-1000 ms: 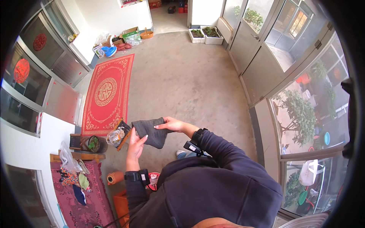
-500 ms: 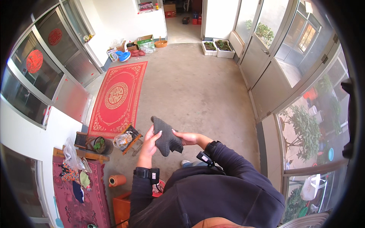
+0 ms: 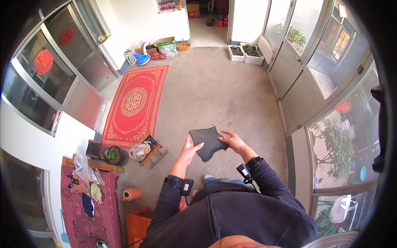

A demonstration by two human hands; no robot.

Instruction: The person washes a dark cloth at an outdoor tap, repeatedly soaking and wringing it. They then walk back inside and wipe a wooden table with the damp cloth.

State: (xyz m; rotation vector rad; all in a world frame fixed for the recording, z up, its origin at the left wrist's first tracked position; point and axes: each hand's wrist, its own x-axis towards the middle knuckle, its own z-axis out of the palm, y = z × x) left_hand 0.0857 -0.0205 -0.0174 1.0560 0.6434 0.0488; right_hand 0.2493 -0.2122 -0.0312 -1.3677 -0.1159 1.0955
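Note:
A dark grey cloth (image 3: 209, 142), ribbed or knitted in texture, is spread between my two hands in front of my body. It looks roughly square, with uneven pointed corners. My left hand (image 3: 190, 151) grips its left edge, the thumb lying across the front. At the right edge my right hand (image 3: 234, 142) pinches the cloth with the thumb, while its index finger reaches along the upper corner. The fingers behind the cloth are partly hidden.
Left of my hands stands a folding stool (image 3: 149, 152) with a plastic bag on it, beside a potted plant (image 3: 114, 155). A red rug (image 3: 151, 122) lies beyond. An orange jug (image 3: 132, 194) and a wooden box (image 3: 138, 225) are near my left side. Planter boxes (image 3: 253, 60) stand far right.
Both hands have moved right in the picture with the cloth. It was narrower and tilted; now it is spread wider and flatter. The view has shifted slightly.

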